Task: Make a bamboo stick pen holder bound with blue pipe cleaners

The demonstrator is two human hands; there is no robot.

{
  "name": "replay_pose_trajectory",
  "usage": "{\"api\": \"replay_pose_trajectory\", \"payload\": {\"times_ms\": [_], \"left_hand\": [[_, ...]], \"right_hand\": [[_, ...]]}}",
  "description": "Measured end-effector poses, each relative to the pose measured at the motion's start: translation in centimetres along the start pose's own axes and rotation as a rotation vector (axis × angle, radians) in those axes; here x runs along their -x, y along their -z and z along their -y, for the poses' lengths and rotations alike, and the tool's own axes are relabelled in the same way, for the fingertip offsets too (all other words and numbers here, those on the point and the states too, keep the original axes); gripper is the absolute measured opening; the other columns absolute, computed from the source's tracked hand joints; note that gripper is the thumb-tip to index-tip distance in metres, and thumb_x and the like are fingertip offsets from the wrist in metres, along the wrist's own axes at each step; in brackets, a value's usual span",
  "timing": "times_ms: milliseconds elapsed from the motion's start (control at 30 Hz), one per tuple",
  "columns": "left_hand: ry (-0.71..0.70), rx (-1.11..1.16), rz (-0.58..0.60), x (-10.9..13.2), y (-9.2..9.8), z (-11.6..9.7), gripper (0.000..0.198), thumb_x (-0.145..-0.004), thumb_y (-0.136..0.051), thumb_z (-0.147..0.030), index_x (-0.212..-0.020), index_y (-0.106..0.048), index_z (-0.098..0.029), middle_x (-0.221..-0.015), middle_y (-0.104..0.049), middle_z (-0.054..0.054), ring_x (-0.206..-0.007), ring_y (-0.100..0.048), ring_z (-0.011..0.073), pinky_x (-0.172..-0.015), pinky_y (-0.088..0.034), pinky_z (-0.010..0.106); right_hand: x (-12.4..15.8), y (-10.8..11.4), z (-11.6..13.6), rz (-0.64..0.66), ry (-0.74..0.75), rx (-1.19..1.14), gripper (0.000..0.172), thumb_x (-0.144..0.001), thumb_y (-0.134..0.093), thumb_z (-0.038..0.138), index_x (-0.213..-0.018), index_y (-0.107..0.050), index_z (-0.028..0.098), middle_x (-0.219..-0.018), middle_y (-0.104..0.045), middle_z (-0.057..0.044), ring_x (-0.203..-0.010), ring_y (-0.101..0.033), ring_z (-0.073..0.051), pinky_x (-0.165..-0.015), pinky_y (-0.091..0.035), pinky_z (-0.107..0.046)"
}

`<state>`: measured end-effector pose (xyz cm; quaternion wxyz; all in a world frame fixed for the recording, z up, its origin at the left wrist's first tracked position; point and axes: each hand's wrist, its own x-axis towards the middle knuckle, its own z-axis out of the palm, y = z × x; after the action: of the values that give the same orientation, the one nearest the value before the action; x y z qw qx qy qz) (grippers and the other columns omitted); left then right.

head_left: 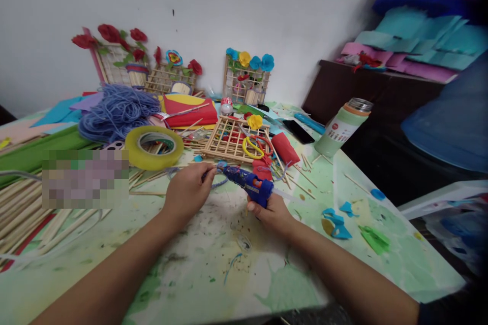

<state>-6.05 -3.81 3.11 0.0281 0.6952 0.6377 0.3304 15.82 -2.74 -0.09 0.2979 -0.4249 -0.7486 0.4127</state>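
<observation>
Over the pale green, stained tabletop, both forearms extend forward, converging. The right hand grips the blue plastic glue gun, nozzle beside the left hand, which is pinched closed, contents indistinct.

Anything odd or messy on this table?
Slightly messy: crumpled bright-blue paper scraps and a crumpled light-green scrap lie loose at the right, and dark smudges mark the pale green tabletop. Also, a pixelated block at left hides what's there. No obvious spill.
</observation>
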Motion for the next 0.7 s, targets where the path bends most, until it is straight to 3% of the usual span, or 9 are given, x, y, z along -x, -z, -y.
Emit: {"api": "replay_pose_trajectory", "payload": {"times_ms": [233,567,700], "left_hand": [[-0.055,-0.104,-0.029,0.13,-0.01,0.08,0.03,-0.09,-0.044,-0.032,-0.096,-0.069,-0.016,-0.092,-0.072,0.008,-0.085,-0.064,0.0247,-0.071,-0.042,0.033],[-0.312,-0.361,-0.076,0.42,-0.3,0.41,0.029,-0.093,-0.041,-0.028,-0.092,-0.067,-0.016,-0.087,-0.071,0.008,-0.075,-0.064,0.0225,-0.063,-0.04,0.031],[-0.313,-0.394,-0.108,0.38,0.05,0.49,0.03,-0.093,-0.04,-0.028,-0.091,-0.068,-0.018,-0.082,-0.07,0.008,-0.072,-0.063,0.0218,-0.061,-0.038,0.031]], "right_hand": [[-0.11,-0.1,0.11,-0.03,-0.054,-0.071,0.053,-0.068,-0.052,0.071,-0.071,-0.048,0.018,-0.064,-0.042,0.0,-0.059,-0.038,-0.012,-0.055,-0.033,-0.025],[-0.23,-0.2,0.0,-0.055,-0.05,-0.077,0.049,-0.068,-0.055,0.066,-0.073,-0.05,0.018,-0.064,-0.044,0.0,-0.06,-0.037,-0.012,-0.053,-0.033,-0.025],[-0.32,-0.18,0.08,-0.081,-0.02,-0.081,0.047,-0.071,-0.056,0.063,-0.078,-0.054,0.017,-0.065,-0.047,0.0,-0.061,-0.039,-0.012,-0.053,-0.034,-0.024]]}}
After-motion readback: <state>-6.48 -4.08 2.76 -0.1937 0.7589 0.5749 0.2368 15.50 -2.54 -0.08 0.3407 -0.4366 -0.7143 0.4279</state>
